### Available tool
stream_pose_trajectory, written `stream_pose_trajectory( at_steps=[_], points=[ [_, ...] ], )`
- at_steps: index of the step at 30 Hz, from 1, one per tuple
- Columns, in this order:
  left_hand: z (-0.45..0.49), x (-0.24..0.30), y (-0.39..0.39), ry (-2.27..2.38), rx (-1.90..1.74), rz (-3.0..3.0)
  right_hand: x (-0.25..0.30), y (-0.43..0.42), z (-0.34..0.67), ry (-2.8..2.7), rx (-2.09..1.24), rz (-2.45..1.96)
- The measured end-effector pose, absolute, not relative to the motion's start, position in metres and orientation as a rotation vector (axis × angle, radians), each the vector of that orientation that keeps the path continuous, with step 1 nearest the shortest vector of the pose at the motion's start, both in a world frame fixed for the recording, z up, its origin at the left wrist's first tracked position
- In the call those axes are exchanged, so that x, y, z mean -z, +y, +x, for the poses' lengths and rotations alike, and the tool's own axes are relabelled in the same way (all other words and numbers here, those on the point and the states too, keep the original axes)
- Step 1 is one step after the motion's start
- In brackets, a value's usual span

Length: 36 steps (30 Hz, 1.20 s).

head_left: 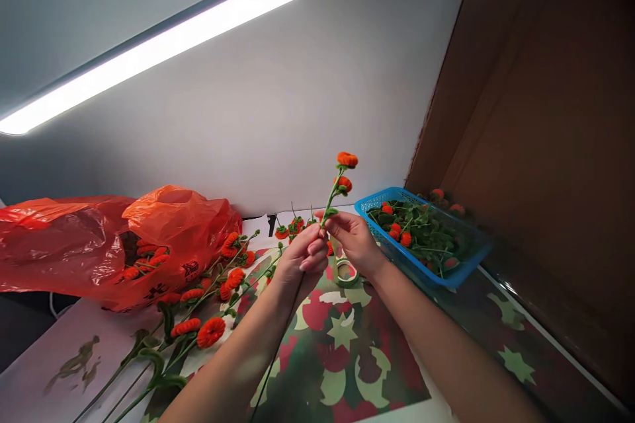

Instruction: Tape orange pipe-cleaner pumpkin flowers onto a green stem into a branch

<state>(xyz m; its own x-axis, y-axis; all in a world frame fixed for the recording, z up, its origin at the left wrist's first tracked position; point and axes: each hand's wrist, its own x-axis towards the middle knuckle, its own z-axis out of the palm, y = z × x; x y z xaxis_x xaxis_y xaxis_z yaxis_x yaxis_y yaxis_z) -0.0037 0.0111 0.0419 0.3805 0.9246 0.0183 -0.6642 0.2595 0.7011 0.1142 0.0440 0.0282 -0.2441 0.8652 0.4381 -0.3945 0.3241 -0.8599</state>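
Pale wall (pixel 317 92) and one lit tube lamp (pixel 159 46) back a bench (pixel 34 370) where a person's two bare hands hold up a single orange-flowered stem (pixel 333 195), in the air to the left of a blue basket (pixel 367 201). Its long axis runs steeply upward with a slight lean toward the basket's side, two orange blooms (pixel 347 160) topping it, one above the other, and a thin dark tail (pixel 270 370) slanting down beside the left forearm. Fingers of the left hand (pixel 300 258) pinch the stem below a small green leaf (pixel 329 213); the right hand (pixel 356 242), nearer the basket, has thumb and fingers pinching at the stem beside that leaf. One tape roll (pixel 347 282) sits just left of the basket on a patterned sheet (pixel 381 403). One red plastic bag (pixel 183 225), well to the basket's left, holds more orange flowers; loose flowering stems (pixel 211 332) lie between bag and basket, too overlapped to count. One cardboard panel (pixel 546 112) rises to the right of the basket, itself full of leafy green stems (pixel 421 228) and blooms, likewise too tangled for a count.
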Motion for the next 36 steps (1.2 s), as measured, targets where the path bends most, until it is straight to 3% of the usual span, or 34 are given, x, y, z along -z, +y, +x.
stream_pose_trajectory(
  at_steps=[6, 12, 15, 27, 31, 36],
  points=[
    [0.001, -0.038, 0.009, 0.404, -1.1, 0.577, -0.031, 0.041, 0.115, -1.259, -1.342, -0.491],
    [-0.008, -0.045, 0.012, 1.069, -1.351, 1.377, -0.031, 0.048, 0.119, -1.268, -1.217, -0.723],
    [-0.011, -0.048, 0.011, 1.191, -1.332, 1.533, -0.033, 0.047, 0.12, -1.314, -1.176, -0.772],
    [-0.009, -0.037, 0.018, 0.485, -1.074, 0.612, -0.024, 0.044, 0.113, -1.058, -1.606, -0.447],
    [-0.011, -0.03, 0.021, 0.758, -1.072, 0.899, -0.024, 0.047, 0.116, -0.996, -1.688, -0.522],
    [-0.013, -0.03, 0.015, 1.192, -1.403, 1.506, -0.022, 0.051, 0.119, -0.982, -1.625, -0.658]
  ],
)
